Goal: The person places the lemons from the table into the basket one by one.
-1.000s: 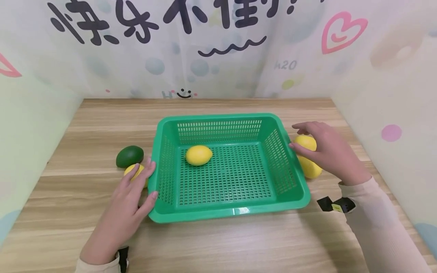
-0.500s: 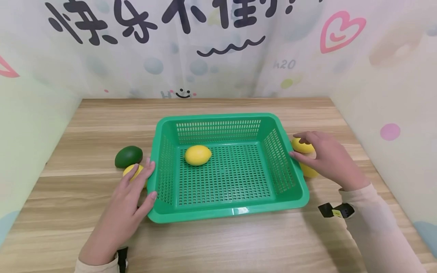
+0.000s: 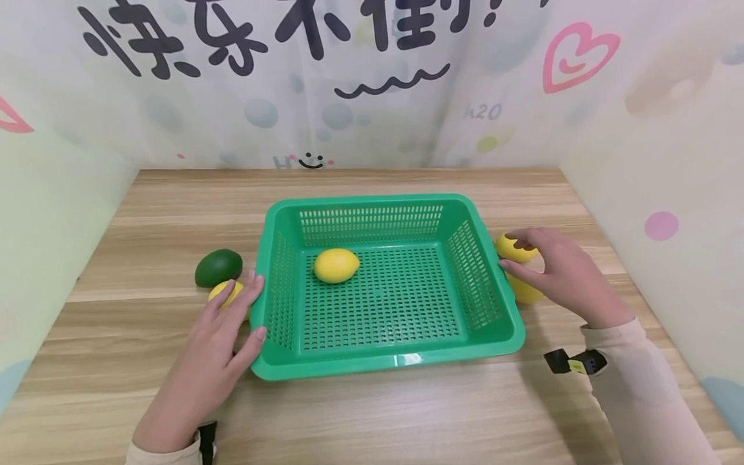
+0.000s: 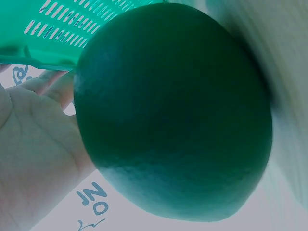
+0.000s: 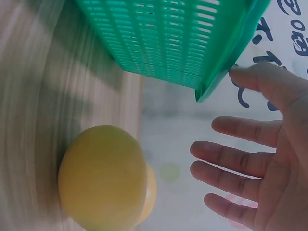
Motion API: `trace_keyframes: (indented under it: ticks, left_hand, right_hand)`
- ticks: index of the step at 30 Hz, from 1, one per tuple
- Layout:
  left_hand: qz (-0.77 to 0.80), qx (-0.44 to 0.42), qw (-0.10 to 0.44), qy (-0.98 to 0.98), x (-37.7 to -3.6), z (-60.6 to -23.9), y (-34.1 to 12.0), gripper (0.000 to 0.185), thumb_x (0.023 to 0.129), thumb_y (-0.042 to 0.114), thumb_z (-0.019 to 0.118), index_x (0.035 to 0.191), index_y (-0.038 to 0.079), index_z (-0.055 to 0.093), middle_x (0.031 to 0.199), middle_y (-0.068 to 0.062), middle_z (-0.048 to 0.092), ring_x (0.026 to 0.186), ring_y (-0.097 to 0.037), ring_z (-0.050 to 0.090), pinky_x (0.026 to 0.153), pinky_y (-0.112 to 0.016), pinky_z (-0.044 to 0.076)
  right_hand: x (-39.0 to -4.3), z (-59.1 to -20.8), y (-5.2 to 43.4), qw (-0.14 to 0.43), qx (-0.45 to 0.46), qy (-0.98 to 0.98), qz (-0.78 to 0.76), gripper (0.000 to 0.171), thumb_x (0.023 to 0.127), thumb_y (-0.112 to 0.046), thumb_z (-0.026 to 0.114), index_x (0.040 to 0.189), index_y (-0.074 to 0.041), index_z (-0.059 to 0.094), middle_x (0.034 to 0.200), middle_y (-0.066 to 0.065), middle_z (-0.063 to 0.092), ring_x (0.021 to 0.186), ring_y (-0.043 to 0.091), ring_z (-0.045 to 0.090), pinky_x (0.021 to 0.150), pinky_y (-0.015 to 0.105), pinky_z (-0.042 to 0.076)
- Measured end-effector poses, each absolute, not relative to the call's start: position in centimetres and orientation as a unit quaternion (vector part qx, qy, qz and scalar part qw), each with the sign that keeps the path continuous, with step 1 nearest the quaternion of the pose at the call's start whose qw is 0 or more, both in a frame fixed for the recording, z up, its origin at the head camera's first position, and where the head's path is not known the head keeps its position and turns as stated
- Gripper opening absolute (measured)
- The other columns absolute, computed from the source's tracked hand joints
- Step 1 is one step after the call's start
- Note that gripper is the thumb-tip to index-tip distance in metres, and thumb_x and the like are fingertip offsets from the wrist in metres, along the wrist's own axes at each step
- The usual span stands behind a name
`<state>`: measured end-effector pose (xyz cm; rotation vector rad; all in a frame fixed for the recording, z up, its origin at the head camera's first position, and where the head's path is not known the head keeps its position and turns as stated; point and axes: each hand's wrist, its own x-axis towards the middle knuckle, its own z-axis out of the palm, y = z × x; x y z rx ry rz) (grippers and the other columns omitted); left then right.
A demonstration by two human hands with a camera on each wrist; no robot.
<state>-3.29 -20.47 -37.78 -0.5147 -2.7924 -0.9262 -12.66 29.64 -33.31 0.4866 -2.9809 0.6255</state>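
A green plastic basket (image 3: 389,369) with slotted walls stands on the table, a yellow lemon (image 3: 337,265) lying inside towards its left. My left hand (image 3: 203,352) rests its fingertips and thumb against the basket's left rim. Partly hidden under those fingers is a yellow fruit (image 3: 227,292). A dark green fruit (image 3: 218,268) lies just beyond; a large dark green rounded fruit (image 4: 173,115) fills the left wrist view. At the right rim my right hand (image 3: 566,274) touches with its thumb, its other fingers (image 5: 231,156) extended and apart from the basket.
Two yellow fruits, the farther one (image 3: 514,248) and the nearer one (image 3: 525,290), lie right of the basket, partly covered by my right hand. Behind the wooden table (image 3: 360,420) hangs a printed cloth (image 3: 395,129); pale walls close both sides.
My right hand has shifted slightly towards me and to the right, staying beside the basket's right rim. The left hand, the basket and the lemon inside look unchanged.
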Motion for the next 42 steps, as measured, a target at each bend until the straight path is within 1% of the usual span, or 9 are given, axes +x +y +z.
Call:
trace_keyframes:
  ticks: [6,9,14,22,27,33,39,42]
  left_hand:
    - [-0.313,-0.17,0.071,-0.932,-3.3,-37.8,-20.4,0.066,0.105,0.022,0.057,0.165,0.02,0.028,0.166,-0.008,0.033,0.149,-0.051,0.025,0.109,-0.077,0.025]
    - [-0.314,-0.17,0.071,-0.932,-3.3,-37.8,-20.4,0.066,0.105,0.022,0.057,0.165,0.02,0.028,0.165,-0.009,0.035,0.149,-0.05,0.024,0.11,-0.077,0.024]
    - [-0.313,-0.171,0.071,-0.932,-3.4,-37.8,-20.4,0.066,0.105,0.023,0.057,0.164,0.02,0.028,0.164,-0.01,0.037,0.149,-0.05,0.024,0.11,-0.077,0.024]
    - [-0.309,-0.17,0.074,-0.933,-3.4,-37.7,-20.4,0.066,0.105,0.022,0.057,0.164,0.02,0.028,0.164,-0.01,0.037,0.148,-0.052,0.026,0.108,-0.077,0.025]
    - [-0.308,-0.169,0.073,-0.934,-3.3,-37.6,-20.4,0.066,0.105,0.022,0.057,0.165,0.02,0.028,0.164,-0.009,0.036,0.148,-0.051,0.025,0.109,-0.078,0.024]
    - [-0.312,-0.168,0.072,-0.932,-3.3,-37.7,-20.5,0.066,0.105,0.023,0.057,0.164,0.02,0.028,0.163,-0.011,0.037,0.149,-0.051,0.024,0.11,-0.077,0.023]
    - [-0.309,-0.17,0.079,-0.933,-3.3,-37.7,-20.3,0.065,0.105,0.023,0.058,0.164,0.018,0.031,0.159,-0.016,0.044,0.148,-0.052,0.027,0.11,-0.076,0.024]
    - [-0.309,-0.172,0.082,-0.932,-3.3,-37.8,-20.3,0.065,0.104,0.022,0.059,0.163,0.018,0.031,0.159,-0.015,0.044,0.147,-0.052,0.027,0.109,-0.076,0.026]
  right_hand:
    - [-12.5,-33.8,30.1,0.037,0.172,-0.966,0.189,0.041,0.096,-0.025,0.074,0.127,0.0,0.064,0.115,0.02,0.068,0.108,0.039,0.061,0.085,0.06,0.05]
    - [-12.4,-34.0,30.4,0.025,0.16,-0.97,0.181,0.044,0.095,-0.027,0.075,0.128,0.001,0.064,0.117,0.022,0.067,0.109,0.041,0.061,0.085,0.061,0.05]
    - [-12.2,-34.3,30.9,-0.009,0.133,-0.976,0.173,0.054,0.096,-0.033,0.074,0.134,0.003,0.06,0.121,0.027,0.064,0.113,0.044,0.059,0.088,0.063,0.049]
    - [-12.0,-34.7,31.5,-0.013,0.141,-0.978,0.153,0.052,0.095,-0.031,0.075,0.132,0.003,0.062,0.122,0.024,0.064,0.113,0.043,0.06,0.088,0.062,0.05]
    - [-11.9,-35.0,31.6,-0.023,0.136,-0.977,0.16,0.05,0.095,-0.03,0.075,0.13,0.003,0.063,0.122,0.025,0.065,0.113,0.044,0.06,0.089,0.062,0.05]
    - [-12.1,-35.8,32.0,-0.029,0.145,-0.979,0.144,0.047,0.091,-0.025,0.079,0.127,0.002,0.065,0.117,0.022,0.07,0.109,0.042,0.064,0.089,0.061,0.05]
    - [-12.3,-36.4,32.2,-0.038,0.137,-0.981,0.129,0.043,0.089,-0.026,0.081,0.119,0.002,0.067,0.109,0.023,0.071,0.1,0.042,0.067,0.084,0.06,0.052]
    - [-12.2,-36.6,32.4,-0.044,0.136,-0.982,0.123,0.045,0.088,-0.027,0.082,0.119,0.001,0.067,0.106,0.021,0.071,0.096,0.04,0.067,0.082,0.058,0.052]
